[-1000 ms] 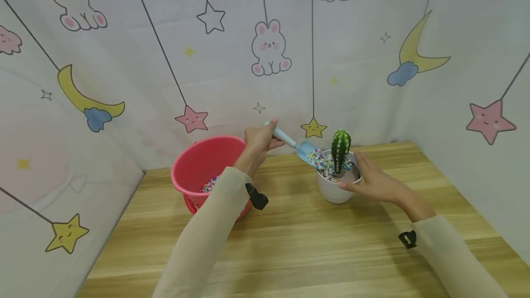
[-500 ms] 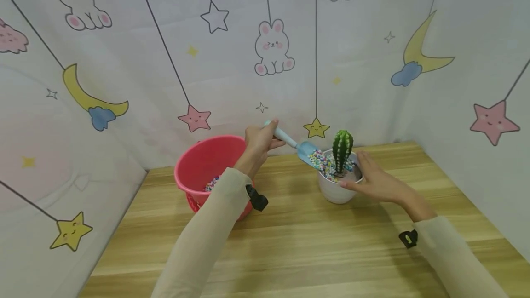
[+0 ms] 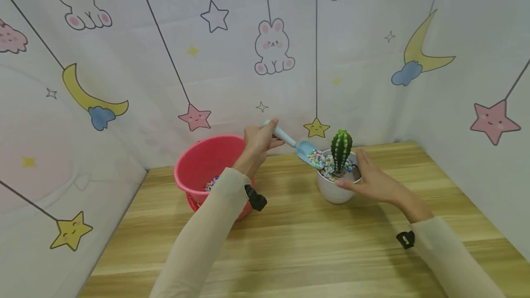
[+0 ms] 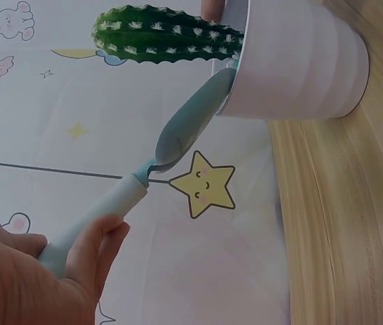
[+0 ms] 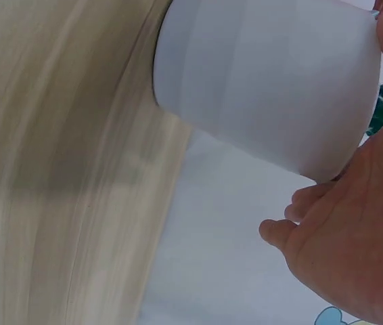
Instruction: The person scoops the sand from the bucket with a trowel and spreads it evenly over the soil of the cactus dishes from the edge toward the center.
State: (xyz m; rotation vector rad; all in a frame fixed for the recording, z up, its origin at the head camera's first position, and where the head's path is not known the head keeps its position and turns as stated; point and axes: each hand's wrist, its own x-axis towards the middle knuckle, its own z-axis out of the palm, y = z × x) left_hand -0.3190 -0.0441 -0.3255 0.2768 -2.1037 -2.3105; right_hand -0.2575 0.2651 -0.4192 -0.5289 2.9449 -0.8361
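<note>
Checking alignment first: scoop (image 3: 305,150) lies to R of and slightly below L hand (image 3: 257,141) in head view, long axis slanting down from grip toward pot (image 3: 336,193). Blade tip sits at pot's L rim; contact w/ rim can't be confirmed, even from L wrist view. L hand is the nearer to scoop; R hand (image 3: 377,185) is on opp. side of pot.

L hand: closed round scoop handle, nothing else held. R hand: partly open, thumb at nr. rim, fingers at R side, spanning and holding pot; firmness of hold can't be told.

Scoop: pale blue, shallow blade, lighter handle. Blade tilted down, multicol. beads (image 3: 328,163) on its lower end & continuing into pot. Pot: white, ridged wall, upright on wood-grain table (image 3: 314,247). Beads lie mostly L of and around cactus (image 3: 341,150); brownish surface (image 3: 349,176) shows bare on R. Cactus: green, ribbed, pale tufts, upright in pot, beads btwn its base and blade tip.

Red bucket (image 3: 192,162) stands well to L, partly hidden by L sleeve (image 3: 207,229), more beads visible inside.
</note>
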